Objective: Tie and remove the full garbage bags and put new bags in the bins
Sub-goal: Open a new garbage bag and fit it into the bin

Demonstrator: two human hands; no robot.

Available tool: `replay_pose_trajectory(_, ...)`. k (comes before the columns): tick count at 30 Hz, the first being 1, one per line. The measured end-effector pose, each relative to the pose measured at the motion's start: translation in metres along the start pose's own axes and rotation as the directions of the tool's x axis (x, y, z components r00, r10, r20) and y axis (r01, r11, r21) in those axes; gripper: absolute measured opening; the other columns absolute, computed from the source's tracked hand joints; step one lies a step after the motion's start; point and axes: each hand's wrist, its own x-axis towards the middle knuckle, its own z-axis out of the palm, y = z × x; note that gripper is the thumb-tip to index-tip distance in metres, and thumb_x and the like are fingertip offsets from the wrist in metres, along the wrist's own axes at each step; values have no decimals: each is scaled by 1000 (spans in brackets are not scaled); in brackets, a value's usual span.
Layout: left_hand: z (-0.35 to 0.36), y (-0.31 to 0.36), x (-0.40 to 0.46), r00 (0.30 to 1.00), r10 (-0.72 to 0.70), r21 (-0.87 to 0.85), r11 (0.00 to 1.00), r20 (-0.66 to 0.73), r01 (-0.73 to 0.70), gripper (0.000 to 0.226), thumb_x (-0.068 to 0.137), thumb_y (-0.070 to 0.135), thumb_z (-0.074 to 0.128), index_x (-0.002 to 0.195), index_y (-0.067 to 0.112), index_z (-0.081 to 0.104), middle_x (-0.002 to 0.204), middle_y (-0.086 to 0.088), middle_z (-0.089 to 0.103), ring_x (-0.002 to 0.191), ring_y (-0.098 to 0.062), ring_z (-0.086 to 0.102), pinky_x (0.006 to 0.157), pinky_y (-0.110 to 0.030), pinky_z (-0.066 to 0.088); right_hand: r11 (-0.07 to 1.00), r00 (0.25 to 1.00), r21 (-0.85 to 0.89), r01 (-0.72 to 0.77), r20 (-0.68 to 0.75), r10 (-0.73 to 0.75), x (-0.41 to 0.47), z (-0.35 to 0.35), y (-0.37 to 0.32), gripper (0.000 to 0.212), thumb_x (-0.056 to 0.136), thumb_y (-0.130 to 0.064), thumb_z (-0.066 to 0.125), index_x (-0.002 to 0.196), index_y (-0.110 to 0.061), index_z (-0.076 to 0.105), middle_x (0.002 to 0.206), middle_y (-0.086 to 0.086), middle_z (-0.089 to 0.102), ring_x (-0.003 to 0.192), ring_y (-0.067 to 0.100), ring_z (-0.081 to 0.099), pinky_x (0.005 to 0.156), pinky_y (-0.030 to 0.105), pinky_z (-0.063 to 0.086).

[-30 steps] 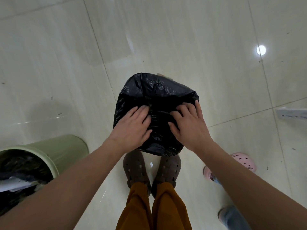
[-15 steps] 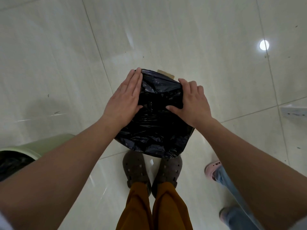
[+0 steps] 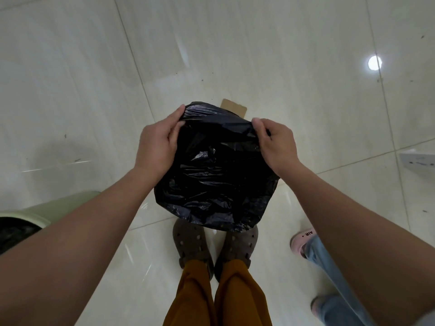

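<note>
the floor [image 3: 70, 90] is pale, shiny tile. a green bin [image 3: 58, 205] stands at the low left with dark stuff inside, so it looks full. in the middle, above two brown shoes [image 3: 193, 248], hangs a black bag [image 3: 216, 184]. the left hand [image 3: 157, 144] pinches its top edge on one side and the right hand [image 3: 275, 144] pinches the other side, maybe to pull the bag open. a brown card [image 3: 234, 108] peeks out behind it. a pink shoe [image 3: 302, 241] says "air".
</note>
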Motion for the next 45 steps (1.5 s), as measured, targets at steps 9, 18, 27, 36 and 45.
replay_pose_trajectory(9,4,10,4,987,-159,-3,987,-40,159,30,100,14,45,123,7,62,109,-7,67,99,-13,57,91,-24,41,939,913,149,-309,-231,337,13,9,-5,41,103,-33,37,85,-14,69,94,1,68,94,21,60,75,26,35)
replay_pose_trajectory(18,14,19,-86,780,104,478,738,617,-476,60,96,49,35,148,19,37,157,-6,31,146,-28,23,121,-45,9,758,926,-537,369,148,-346,-97,22,4,42,95,-35,52,131,-14,55,147,13,41,135,33,37,117,48,23)
replay_pose_trajectory(27,14,5,-97,664,-335,714,539,669,-447,102,80,72,-10,148,12,35,156,-18,27,148,-30,11,116,-40,-16,254,853,-825,505,522,2,-100,27,18,72,89,-66,31,138,-18,53,146,9,47,148,33,11,115,56,-19)
replay_pose_trajectory(36,-8,19,-100,821,87,623,608,564,-492,61,98,48,28,146,11,38,159,-16,21,148,-32,15,121,-47,7,501,857,-697,513,378,-350,-80,9,-18,53,90,-33,54,142,-26,46,152,6,37,140,35,28,121,53,10)
replay_pose_trajectory(45,-15,-3,-104,914,71,709,608,401,-358,73,97,50,32,155,12,12,163,-12,3,150,-27,-1,121,-45,-1,563,890,-694,449,287,-356,-78,16,-22,63,94,-40,46,152,-28,28,162,3,17,148,36,12,119,56,8)
